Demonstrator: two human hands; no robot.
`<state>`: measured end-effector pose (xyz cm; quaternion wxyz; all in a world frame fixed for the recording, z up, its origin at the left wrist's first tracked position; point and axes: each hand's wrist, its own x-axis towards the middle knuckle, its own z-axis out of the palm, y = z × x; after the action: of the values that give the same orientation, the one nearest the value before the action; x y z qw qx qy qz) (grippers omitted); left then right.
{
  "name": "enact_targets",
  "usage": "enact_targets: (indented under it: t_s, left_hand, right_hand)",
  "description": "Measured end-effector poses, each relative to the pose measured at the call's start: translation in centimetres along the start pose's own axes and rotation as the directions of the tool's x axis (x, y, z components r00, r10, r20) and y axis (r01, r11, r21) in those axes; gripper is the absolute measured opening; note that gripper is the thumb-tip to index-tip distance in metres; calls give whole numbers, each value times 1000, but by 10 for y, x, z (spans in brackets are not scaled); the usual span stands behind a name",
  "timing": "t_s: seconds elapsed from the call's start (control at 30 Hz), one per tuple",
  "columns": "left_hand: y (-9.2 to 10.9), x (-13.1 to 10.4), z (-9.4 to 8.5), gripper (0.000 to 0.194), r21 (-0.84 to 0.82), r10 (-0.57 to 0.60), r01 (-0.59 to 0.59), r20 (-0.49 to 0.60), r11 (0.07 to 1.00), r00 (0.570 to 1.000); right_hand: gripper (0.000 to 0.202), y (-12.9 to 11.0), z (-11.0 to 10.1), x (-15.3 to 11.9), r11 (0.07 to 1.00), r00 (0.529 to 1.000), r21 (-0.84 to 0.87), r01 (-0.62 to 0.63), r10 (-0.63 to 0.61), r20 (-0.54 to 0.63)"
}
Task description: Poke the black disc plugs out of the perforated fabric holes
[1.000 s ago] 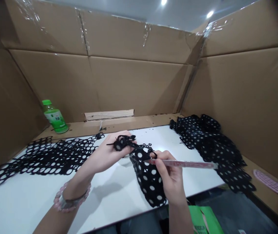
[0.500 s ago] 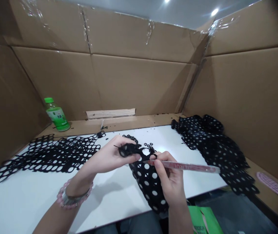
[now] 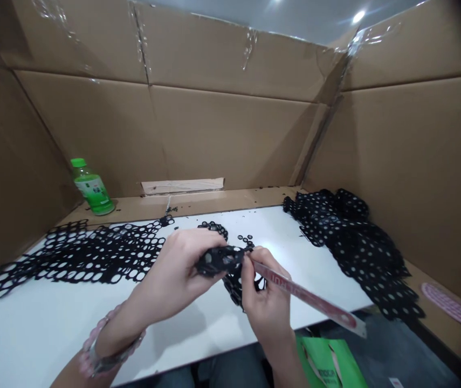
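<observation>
Our left hand [image 3: 185, 264] is clamped on the black cloth [image 3: 220, 262]: a bunched part sits between thumb and fingers and pokes out toward the right hand. Our right hand [image 3: 270, 302] is closed on a slim stick [image 3: 311, 299] with red markings, thumb against fingers. Its inner tip is at the cloth's right end; fingertips cover it, so we can't tell if it's through a hole. Outer end slants out over the table's near edge. More cloth hangs below the grip, partly behind the right hand; can't tell if it touches the table [image 3: 32, 328].

Pink bead bracelet [image 3: 93, 347] on our left wrist. Just past the hands: a few small black rings [image 3: 245, 238] loose on the table. Black netting [image 3: 104, 253] spread along the left end, up to the far edge. Dotted black fabric [image 3: 351, 237] heaped along the right edge, spilling over the near right corner. Green bottle [image 3: 95, 193] upright beyond the far left corner. Green bag [image 3: 331, 364] below the near edge.
</observation>
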<state>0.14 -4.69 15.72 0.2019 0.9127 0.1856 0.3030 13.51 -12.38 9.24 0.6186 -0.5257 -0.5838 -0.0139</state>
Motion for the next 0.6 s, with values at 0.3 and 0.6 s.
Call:
enact_targets:
  t_s: [0.3, 0.6]
  left_hand:
    - [-26, 8, 6, 21, -287, -186, 144, -124, 947, 975]
    - [-42, 2, 19, 19, -365, -313, 230, -187, 902, 931]
  right_hand:
    - [18, 14, -19, 2, 911, 972, 340, -234, 222, 74]
    - [17, 10, -23, -1, 918, 970, 318, -235, 244, 11]
